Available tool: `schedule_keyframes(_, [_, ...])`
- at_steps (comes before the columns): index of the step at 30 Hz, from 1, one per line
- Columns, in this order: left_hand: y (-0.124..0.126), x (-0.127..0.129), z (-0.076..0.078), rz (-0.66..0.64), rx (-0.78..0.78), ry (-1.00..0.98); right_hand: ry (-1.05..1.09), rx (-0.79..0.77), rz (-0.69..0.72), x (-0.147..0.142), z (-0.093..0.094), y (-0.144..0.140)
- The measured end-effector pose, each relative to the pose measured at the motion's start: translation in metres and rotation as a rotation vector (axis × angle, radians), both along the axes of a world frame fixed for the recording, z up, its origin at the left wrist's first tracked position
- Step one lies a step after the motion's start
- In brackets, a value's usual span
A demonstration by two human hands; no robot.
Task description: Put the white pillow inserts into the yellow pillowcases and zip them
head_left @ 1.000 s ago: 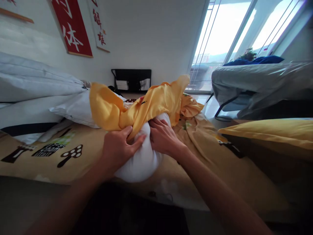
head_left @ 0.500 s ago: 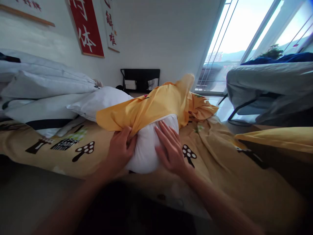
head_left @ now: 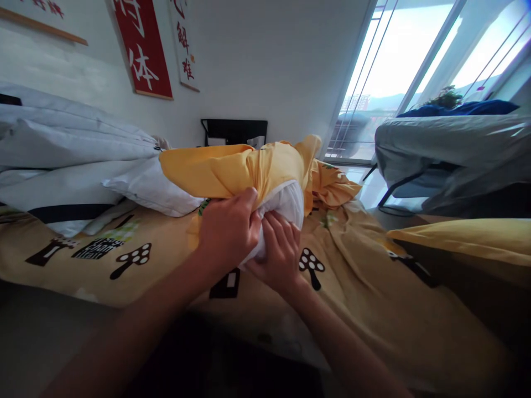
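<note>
One white pillow (head_left: 288, 200) lay at the centre of the frame, partly inside a yellow pillowcase (head_left: 207, 170), its near end showing at the opening. The left hand (head_left: 230, 224) had its grip closed on the gathered edge of the pillowcase; the right hand (head_left: 277, 246), just beside it, had its grip curled tight on the pillow's exposed end. Beneath spread a tan sheet (head_left: 373, 293) printed with dark mushrooms. A crumpled orange cloth (head_left: 336, 187) lay right of the pillowcase, and a yellow cushion (head_left: 464, 239) sat at the right edge. White bedding (head_left: 70, 138) was heaped at the left. Farther out, a red scroll (head_left: 145, 61) hung in the upper left, a black rack (head_left: 236, 130) stood against the wall beyond the pillowcase, and a sliding window (head_left: 409, 55) filled the upper right, above furniture under a grey cover (head_left: 435, 138).
</note>
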State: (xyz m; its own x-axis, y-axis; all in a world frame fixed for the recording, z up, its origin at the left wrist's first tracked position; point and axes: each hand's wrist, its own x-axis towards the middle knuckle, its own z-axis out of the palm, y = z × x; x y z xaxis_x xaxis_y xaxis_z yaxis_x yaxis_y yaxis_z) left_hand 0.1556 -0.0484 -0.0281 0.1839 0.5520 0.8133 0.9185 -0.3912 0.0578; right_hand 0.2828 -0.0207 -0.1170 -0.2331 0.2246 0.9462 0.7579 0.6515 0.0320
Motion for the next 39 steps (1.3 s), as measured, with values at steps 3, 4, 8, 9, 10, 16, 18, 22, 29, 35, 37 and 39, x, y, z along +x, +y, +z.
schedule_keyframes(3, [0.002, -0.006, 0.012, -0.162, -0.193, -0.059, 0.046, -0.037, -0.017, 0.012, 0.011, 0.012])
schedule_keyframes(4, [0.0, -0.01, 0.011, -0.245, -0.235, -0.091, 0.054, -0.073, -0.023, 0.018, 0.014, 0.017])
schedule_keyframes(8, [-0.012, -0.03, -0.017, -0.323, -0.09, -0.312, 0.162, -0.173, -0.014, 0.036, 0.026, 0.031])
schedule_keyframes(9, [-0.014, -0.032, -0.027, -0.29, -0.049, -0.349, 0.208, -0.176, -0.021, 0.039, 0.029, 0.033])
schedule_keyframes(10, [-0.014, -0.032, -0.036, -0.26, -0.041, -0.359, 0.251, -0.174, -0.03, 0.042, 0.031, 0.034])
schedule_keyframes(16, [0.009, 0.0, -0.046, -0.141, -0.255, -0.225, 0.28, -0.058, -0.051, 0.05, 0.035, 0.025])
schedule_keyframes(18, [0.018, 0.008, -0.04, -0.133, -0.273, -0.282, 0.183, 0.026, -0.071, 0.056, 0.033, 0.015])
schedule_keyframes(22, [0.029, 0.012, -0.037, -0.17, -0.305, -0.445, -0.138, 0.133, -0.108, 0.065, 0.027, -0.004])
schedule_keyframes(29, [0.035, 0.002, -0.053, -0.046, -0.208, -0.543, -0.438, -0.064, -0.017, 0.046, 0.027, 0.025])
schedule_keyframes(35, [0.032, -0.013, -0.062, 0.029, -0.163, -0.502, -0.518, -0.329, 0.065, 0.004, 0.04, 0.043])
schedule_keyframes(37, [0.031, -0.024, -0.061, 0.043, -0.165, -0.501, -0.5, -0.343, 0.19, 0.003, 0.041, 0.042])
schedule_keyframes(39, [0.032, -0.035, -0.058, 0.088, -0.177, -0.495, -0.405, -0.362, 0.301, 0.011, 0.036, 0.046])
